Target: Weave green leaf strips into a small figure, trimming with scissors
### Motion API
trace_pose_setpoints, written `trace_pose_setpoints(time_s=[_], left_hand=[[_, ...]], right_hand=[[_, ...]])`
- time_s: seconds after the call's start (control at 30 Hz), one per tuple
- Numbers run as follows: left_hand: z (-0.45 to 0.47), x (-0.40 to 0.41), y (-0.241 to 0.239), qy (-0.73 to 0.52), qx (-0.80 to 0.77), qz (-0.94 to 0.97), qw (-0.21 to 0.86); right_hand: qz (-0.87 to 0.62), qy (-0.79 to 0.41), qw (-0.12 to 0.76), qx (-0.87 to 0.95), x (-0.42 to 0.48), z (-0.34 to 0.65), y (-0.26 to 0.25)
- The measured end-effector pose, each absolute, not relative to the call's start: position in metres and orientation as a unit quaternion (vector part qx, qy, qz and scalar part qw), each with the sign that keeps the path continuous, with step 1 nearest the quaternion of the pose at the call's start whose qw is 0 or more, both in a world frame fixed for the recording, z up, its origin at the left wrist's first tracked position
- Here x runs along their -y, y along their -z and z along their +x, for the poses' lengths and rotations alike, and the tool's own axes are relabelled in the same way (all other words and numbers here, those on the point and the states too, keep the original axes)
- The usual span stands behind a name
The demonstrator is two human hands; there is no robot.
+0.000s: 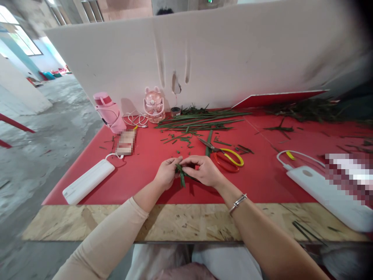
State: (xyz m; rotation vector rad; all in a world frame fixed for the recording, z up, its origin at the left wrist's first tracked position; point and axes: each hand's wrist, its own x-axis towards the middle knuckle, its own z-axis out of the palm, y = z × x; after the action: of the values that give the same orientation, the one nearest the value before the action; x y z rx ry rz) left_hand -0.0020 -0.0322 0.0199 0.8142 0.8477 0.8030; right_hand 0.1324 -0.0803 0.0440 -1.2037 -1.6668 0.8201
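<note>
Both my hands meet over the red table top (pixel 145 175), near its front edge. My left hand (pixel 166 173) and my right hand (pixel 202 170) are closed in a pinch on the same folded green leaf strip (pixel 182 177), whose end sticks out downward between them. A metal bracelet (pixel 237 202) circles my right wrist. Just behind my right hand lie scissors (pixel 227 155) with yellow and red handles. Further back lies a pile of long green leaf strips (pixel 201 118) with short cut bits scattered around it.
A white power bank (pixel 87 181) with a cable lies at the left, another white power bank (pixel 326 192) at the right. A pink bottle (pixel 109 112) and a small pink fan (pixel 153 104) stand at the back by a white partition board (pixel 233 58). Bare chipboard (pixel 175 221) edges the table front.
</note>
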Motion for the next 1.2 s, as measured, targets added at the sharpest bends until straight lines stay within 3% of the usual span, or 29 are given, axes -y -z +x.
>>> trace_pose_setpoints(time_s=[0.23,0.53,1.2], left_hand=[[-0.001,0.033,-0.02,-0.372,-0.382,0.389,0.752],[-0.004,0.036,-0.03,-0.397,-0.396,0.426,0.71],[-0.006,0.034,-0.03,-0.394,-0.367,0.601,0.59]], right_hand=[[-0.476,-0.293,0.431,0.708,0.082,0.131,-0.047],[-0.528,-0.398,0.465,0.589,0.076,0.134,-0.039],[-0.593,-0.275,0.477,0.588,0.076,0.134,-0.041]])
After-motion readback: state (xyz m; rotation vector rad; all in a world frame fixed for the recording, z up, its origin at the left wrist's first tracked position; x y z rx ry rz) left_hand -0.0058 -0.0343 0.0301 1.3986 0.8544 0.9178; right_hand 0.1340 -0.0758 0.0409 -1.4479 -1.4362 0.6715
